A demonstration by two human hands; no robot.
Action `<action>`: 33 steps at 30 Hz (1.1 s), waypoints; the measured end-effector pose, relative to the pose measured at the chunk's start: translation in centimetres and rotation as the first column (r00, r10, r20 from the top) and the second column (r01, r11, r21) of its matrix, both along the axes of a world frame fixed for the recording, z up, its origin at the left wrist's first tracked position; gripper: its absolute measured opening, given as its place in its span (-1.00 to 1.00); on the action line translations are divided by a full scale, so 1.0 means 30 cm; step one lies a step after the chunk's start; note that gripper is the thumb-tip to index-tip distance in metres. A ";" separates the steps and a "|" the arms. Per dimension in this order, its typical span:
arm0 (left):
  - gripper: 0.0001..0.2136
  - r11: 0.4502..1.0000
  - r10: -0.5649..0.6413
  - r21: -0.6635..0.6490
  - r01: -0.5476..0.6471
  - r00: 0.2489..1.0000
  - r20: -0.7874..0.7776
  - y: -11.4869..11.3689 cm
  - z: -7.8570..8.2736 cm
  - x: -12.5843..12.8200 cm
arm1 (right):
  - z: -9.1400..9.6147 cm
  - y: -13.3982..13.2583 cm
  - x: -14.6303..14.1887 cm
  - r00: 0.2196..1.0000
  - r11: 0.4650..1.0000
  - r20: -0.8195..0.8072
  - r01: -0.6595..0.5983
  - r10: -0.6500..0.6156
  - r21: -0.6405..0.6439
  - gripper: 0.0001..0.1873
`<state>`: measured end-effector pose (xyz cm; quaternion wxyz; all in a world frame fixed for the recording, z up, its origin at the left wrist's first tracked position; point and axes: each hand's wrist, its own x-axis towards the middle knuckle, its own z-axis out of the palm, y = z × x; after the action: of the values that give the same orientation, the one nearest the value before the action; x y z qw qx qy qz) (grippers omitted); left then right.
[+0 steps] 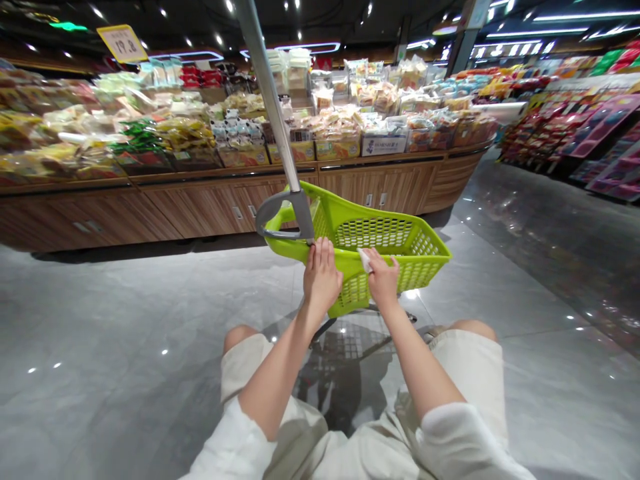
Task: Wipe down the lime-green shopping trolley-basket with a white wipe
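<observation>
A lime-green shopping cart basket (350, 209) with perforated walls stands in front of my knees. My left hand (323, 277) is closed over its near rim, fingers together, close to the grey plastic bracket (303, 217). A metal pole (280, 120) rises from that bracket. Farther right along the same rim is my right hand (384, 280), with a white tissue (365, 261) pinched in its fingers and pressed against the basket's edge. The part of the basket's floor behind my hands is hidden.
A long wooden display counter (380, 183), stacked with packaged snacks, runs across the back. A price sign (121, 43) hangs at upper left. More shelves (595, 127) of goods stand to the right. Shiny grey tile floor (125, 320) surrounds the cart.
</observation>
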<state>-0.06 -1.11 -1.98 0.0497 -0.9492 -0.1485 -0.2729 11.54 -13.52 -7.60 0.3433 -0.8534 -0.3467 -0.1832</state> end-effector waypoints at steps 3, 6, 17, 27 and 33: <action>-0.36 1.000 -0.023 -0.012 0.023 0.999 0.025 0.000 -0.002 0.004 | -0.048 -0.084 0.073 0.988 0.989 -0.043 0.149 -0.148 0.021 -0.31; -0.36 0.999 -0.027 -0.024 0.028 0.999 0.035 -0.005 -0.003 0.012 | -0.011 -0.035 0.049 0.982 0.985 -0.094 0.170 -0.166 0.036 -0.32; -0.36 0.999 -0.035 -0.026 0.036 0.999 0.006 -0.013 -0.008 0.034 | 0.047 0.040 -0.013 0.996 0.997 -0.060 -0.060 0.063 0.053 -0.34; -0.34 0.995 -0.087 -0.050 0.089 0.996 0.037 -0.029 -0.022 0.089 | 0.043 0.056 0.032 0.998 0.999 -0.061 0.005 -0.003 0.033 -0.34; -0.37 0.994 -0.102 -0.036 0.103 0.994 0.027 -0.015 -0.015 0.135 | 0.049 0.074 0.058 0.997 0.997 -0.020 -0.071 0.072 0.028 -0.31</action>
<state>3.99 -1.56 -2.42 0.0159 -0.9529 -0.1054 -0.2840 13.27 -11.29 -6.15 0.3648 -0.8376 -0.3709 -0.1667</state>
